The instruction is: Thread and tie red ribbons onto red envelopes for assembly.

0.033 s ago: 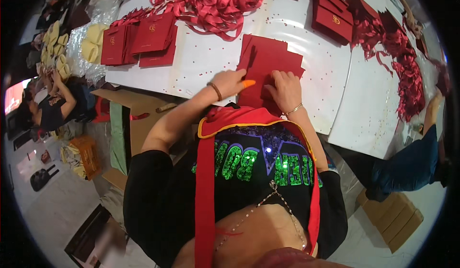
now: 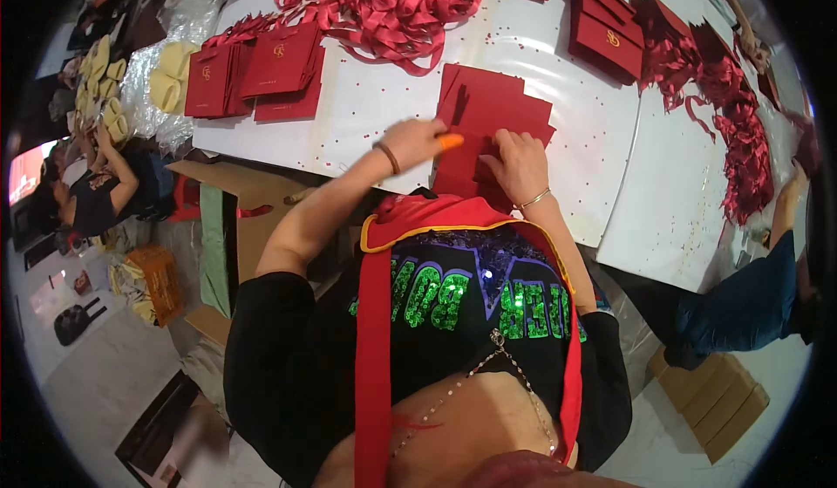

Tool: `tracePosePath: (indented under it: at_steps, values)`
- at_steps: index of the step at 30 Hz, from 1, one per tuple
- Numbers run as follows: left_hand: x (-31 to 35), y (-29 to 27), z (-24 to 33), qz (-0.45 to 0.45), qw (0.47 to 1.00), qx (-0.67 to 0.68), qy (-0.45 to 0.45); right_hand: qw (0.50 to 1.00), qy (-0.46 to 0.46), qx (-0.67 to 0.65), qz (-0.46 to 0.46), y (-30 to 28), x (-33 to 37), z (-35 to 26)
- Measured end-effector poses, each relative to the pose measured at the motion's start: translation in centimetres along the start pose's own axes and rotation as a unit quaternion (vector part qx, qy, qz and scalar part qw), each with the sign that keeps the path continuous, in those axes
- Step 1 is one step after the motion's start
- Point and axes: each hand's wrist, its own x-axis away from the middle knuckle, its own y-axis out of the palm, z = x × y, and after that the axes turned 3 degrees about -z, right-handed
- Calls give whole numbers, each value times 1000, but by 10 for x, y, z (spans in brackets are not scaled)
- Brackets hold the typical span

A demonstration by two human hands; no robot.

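Observation:
In front of my body, a pile of flat red card pieces (image 2: 497,91) lies fanned out on the white table (image 2: 375,126), with one folded piece (image 2: 453,174) nearest me. My right hand (image 2: 519,165) rests on the near card, fingers curled and pinching at its fold. At the card's left edge is my left hand (image 2: 418,143), slightly blurred, with an orange cover on one digit. Its fingers are bent, and whether they grip the card is unclear.
Stacks of red folders with gold print stand at the left (image 2: 283,61) and far right (image 2: 606,30). A heap of red ribbon (image 2: 401,8) lies at the back, more ribbon bundles (image 2: 741,130) at the right. Another person's arm (image 2: 785,213) reaches in at the right edge.
My left hand has shifted slightly left and up along the card's edge. My right hand has stayed nearly in place on the card.

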Motion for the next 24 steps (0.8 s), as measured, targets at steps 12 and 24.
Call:
tracePosePath:
  at_steps: [12,24]
  values:
    - [-30,-8,-52,208,968,-90,112,994,-39,-88,55,-3,-5,-6]
    - [50,-32,-65,77,992,-99,-11,977,54,-203,-36,-1,-23,19]
